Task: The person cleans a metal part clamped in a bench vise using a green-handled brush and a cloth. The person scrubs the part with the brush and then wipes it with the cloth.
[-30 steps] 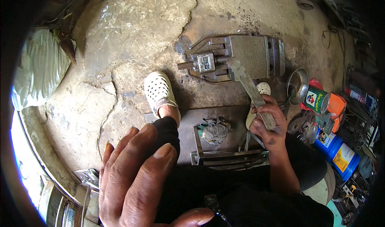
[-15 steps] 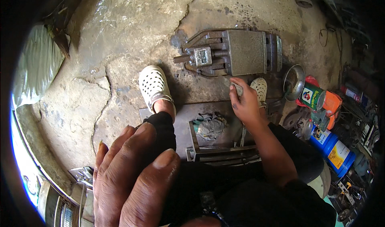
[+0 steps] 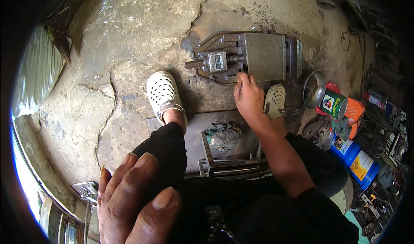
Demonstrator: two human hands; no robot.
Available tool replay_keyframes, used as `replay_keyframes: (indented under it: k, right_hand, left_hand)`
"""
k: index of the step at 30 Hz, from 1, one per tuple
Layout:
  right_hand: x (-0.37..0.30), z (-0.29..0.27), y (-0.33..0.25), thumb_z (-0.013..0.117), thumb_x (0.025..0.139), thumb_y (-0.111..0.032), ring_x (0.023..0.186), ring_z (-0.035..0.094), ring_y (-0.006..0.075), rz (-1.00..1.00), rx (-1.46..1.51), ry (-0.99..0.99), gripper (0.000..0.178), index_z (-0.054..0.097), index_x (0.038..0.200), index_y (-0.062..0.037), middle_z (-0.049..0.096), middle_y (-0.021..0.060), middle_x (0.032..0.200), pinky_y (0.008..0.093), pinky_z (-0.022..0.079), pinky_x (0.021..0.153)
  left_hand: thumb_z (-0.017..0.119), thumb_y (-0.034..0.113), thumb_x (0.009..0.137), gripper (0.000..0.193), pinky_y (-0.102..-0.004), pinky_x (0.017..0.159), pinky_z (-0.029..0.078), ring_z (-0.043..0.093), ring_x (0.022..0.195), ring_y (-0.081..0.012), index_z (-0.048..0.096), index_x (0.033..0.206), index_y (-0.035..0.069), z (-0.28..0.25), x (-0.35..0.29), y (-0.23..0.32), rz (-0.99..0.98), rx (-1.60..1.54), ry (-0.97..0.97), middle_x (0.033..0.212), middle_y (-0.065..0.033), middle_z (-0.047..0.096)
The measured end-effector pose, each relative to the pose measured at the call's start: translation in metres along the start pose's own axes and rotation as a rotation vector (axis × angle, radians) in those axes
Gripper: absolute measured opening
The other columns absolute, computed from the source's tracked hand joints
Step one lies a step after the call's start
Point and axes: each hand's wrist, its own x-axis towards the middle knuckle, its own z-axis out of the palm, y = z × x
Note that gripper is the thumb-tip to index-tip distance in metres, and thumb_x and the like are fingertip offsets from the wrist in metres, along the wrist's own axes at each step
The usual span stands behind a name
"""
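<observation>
A heavy grey metal machine vise [image 3: 265,56] lies on the floor ahead of me, its threaded screw and square shaft end pointing left. My right hand [image 3: 249,95] is at its near edge, just by the screw end of the broad plate. The fingers are curled closed; whatever they grip is mostly hidden behind them. My left hand [image 3: 129,201] is up close at the lower left, over my left leg. Its fingers are extended with the thumb apart, and nothing shows in it.
My white clogs [image 3: 163,93] stand on the near side of the vise. A crumpled grey rag [image 3: 224,136] lies by a metal frame [image 3: 208,149]. To the right are a metal bowl [image 3: 314,88], a green can [image 3: 333,103], a blue bucket [image 3: 360,164] and scattered parts.
My right hand has moved forward and slightly left, reaching the vise's edge. The grey piece seen between its fingers earlier is now hidden. My left hand has dropped slightly.
</observation>
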Motion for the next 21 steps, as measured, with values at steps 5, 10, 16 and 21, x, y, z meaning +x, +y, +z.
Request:
replay_keyframes:
  k: [5,10,16,21]
  right_hand:
    - [0.009,0.008,0.008,0.065,0.088,-0.01,0.08,0.066,0.0426,-0.016,0.038,0.092,0.027,0.056,0.113,-0.0077,0.062,0.0188,0.098,0.0516,0.053,0.071]
    - [0.016,0.009,0.021,0.059,0.094,-0.014,0.087,0.067,0.0448,-0.002,0.096,0.219,0.026,0.061,0.118,-0.0048,0.067,0.0221,0.102,0.0511,0.054,0.076]
    - [0.011,0.009,0.028,0.057,0.097,-0.018,0.089,0.067,0.0457,0.044,0.074,0.182,0.027,0.062,0.118,-0.0011,0.068,0.0248,0.105,0.05,0.055,0.079]
    - [0.015,0.021,0.031,0.06,0.094,-0.009,0.084,0.068,0.0443,0.059,0.13,0.232,0.021,0.065,0.112,0.0009,0.068,0.0259,0.097,0.0456,0.055,0.077]
  left_hand:
    - [0.066,0.054,0.092,0.08,-0.052,0.097,0.052,0.06,0.116,-0.0485,0.049,0.138,-0.009,-0.003,0.005,-0.001,0.048,-0.025,0.036,0.131,-0.0358,0.055]
    - [0.068,0.053,0.091,0.08,-0.0521,0.097,0.051,0.059,0.117,-0.0484,0.049,0.137,-0.01,-0.013,0.012,0.016,-0.128,0.013,-0.081,0.131,-0.0355,0.054]
    - [0.068,0.054,0.09,0.081,-0.052,0.097,0.052,0.059,0.117,-0.0483,0.05,0.137,-0.009,-0.014,0.016,0.032,-0.182,-0.008,-0.056,0.131,-0.035,0.054]
    - [0.069,0.053,0.09,0.08,-0.0515,0.097,0.052,0.059,0.117,-0.0478,0.05,0.137,-0.008,-0.007,0.009,0.015,-0.119,-0.004,-0.019,0.131,-0.0342,0.055]
